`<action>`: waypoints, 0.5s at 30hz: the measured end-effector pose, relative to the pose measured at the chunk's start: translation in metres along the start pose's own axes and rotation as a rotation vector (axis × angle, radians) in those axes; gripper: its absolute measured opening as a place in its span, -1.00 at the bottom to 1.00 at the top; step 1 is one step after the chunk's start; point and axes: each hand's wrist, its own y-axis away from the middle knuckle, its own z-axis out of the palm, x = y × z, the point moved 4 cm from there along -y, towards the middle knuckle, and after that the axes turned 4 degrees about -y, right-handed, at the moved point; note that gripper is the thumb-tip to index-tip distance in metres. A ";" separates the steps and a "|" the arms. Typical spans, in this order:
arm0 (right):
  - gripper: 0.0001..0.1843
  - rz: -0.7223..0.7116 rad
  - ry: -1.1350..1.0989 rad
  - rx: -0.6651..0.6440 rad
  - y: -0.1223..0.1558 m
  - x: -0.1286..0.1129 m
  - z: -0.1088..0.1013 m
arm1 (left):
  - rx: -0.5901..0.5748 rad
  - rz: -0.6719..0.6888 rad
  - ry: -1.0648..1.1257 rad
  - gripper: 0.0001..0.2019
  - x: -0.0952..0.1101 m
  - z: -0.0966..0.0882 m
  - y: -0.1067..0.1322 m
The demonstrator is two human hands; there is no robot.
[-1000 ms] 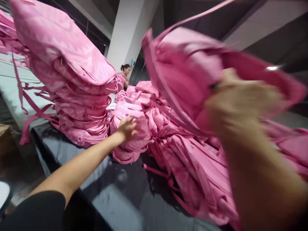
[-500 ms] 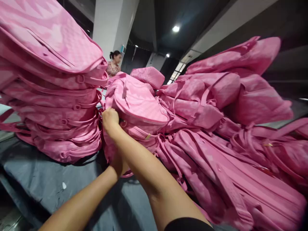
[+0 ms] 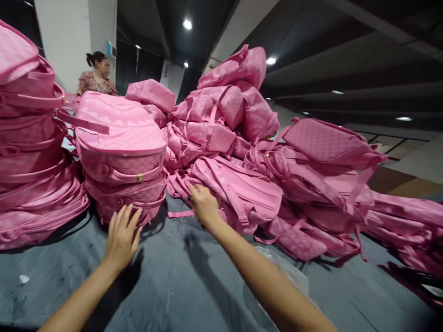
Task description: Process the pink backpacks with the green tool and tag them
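Holds the left hand point(image 3: 121, 242) open, with fingers spread, low in front of the short stack of pink backpacks point(image 3: 121, 147), perhaps to steady the bottom; can't tell if touching. Has the right hand point(image 3: 206, 207) at the near end of a loose pink backpack point(image 3: 247, 196), with fingers bent a bit; can't tell if gripping or just resting there. Has the short stack on the grey table point(image 3: 162, 281), just beside a tall stack point(image 3: 29, 157), laid flat with handles point(image 3: 121, 175) to the front, maybe so as not to tip. Has the loose backpack slumped among other bags, with a thin strap point(image 3: 180, 214) poking out on the table, likely put down without much care. Shows a messy pile point(image 3: 216, 110) farther back, heaped every which way, perhaps to save room. Shows clear plastic point(image 3: 292, 272) by the right arm point(image 3: 258, 265), and a person point(image 3: 97, 80) behind the stacks
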 end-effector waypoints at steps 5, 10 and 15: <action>-0.41 0.305 0.115 -0.057 0.004 0.132 0.046 | -0.089 0.144 0.063 -0.60 0.038 0.015 0.054; -0.39 0.368 0.112 -0.154 -0.007 0.168 0.047 | -0.133 0.138 0.140 -0.72 0.041 0.018 0.095; -0.39 0.266 0.151 -0.161 0.037 0.191 -0.006 | -0.353 -0.278 0.442 -0.73 0.030 0.024 0.098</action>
